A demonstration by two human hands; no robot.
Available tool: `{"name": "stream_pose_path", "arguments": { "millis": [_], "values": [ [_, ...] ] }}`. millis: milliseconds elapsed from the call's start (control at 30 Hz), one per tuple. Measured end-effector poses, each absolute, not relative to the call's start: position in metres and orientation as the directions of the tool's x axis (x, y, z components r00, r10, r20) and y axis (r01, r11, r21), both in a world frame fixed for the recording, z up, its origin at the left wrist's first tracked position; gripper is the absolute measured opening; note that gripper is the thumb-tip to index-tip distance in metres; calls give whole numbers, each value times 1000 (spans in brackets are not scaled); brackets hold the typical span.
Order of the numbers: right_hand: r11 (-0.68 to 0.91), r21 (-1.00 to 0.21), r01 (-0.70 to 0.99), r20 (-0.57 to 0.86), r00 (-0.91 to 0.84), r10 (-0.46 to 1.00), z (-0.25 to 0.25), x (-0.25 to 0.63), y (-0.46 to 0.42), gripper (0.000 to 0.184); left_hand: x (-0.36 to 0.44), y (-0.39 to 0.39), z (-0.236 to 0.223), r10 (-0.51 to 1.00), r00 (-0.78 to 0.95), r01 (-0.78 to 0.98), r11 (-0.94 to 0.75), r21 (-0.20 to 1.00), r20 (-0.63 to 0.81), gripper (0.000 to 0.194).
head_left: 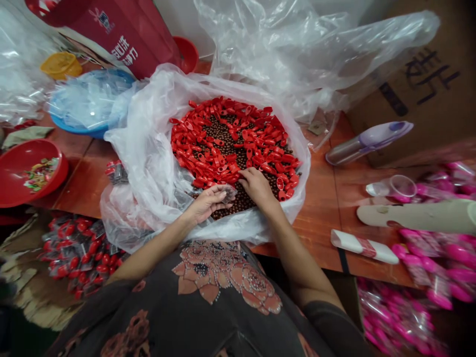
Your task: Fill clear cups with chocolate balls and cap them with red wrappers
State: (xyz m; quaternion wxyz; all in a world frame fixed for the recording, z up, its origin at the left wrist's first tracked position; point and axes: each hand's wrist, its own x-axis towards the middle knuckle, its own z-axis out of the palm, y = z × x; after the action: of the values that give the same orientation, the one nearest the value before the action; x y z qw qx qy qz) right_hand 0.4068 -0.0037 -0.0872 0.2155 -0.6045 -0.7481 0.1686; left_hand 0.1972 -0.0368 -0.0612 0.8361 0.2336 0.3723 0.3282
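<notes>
A bowl lined with a clear plastic bag [145,148] holds several red plastic pieces [230,144] on top of small brown balls [241,198]. My left hand [208,203] is at the near edge of the pile, fingers closed round a small clear packet [227,192]. My right hand [256,186] lies palm down on the pile just right of it, fingertips curled among the red pieces and balls. What its fingers pinch is hidden.
A red bowl of sweets [31,171] is at the left, and filled red packets [74,253] lie below it. A blue basin [85,104] and red bag [126,34] are behind. At right lie a cardboard box [427,84], scoop [368,141], clear cup [397,187] and pink packets [439,258].
</notes>
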Motion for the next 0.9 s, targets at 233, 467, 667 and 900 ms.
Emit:
{"name": "stream_pose_path", "arguments": {
  "millis": [233, 467, 667, 900],
  "values": [
    [173, -575, 800, 122, -126, 985, -86, 405, -8, 21, 193, -39, -59, 781, 500, -391, 590, 707, -375, 32],
    [-54, -984, 167, -49, 36, 998, -73, 402, -40, 40, 198, -39, -57, 807, 466, -337, 540, 772, -361, 36],
    [5, -986, 167, -6, -67, 998, -54, 400, -54, 39, 206, -39, -57, 815, 462, -271, 506, 819, -350, 34],
    [215, -895, 390, 199, -81, 977, -47, 386, -64, 25, 208, -40, -63, 862, 440, -140, 341, 929, -250, 27]
  ]
}}
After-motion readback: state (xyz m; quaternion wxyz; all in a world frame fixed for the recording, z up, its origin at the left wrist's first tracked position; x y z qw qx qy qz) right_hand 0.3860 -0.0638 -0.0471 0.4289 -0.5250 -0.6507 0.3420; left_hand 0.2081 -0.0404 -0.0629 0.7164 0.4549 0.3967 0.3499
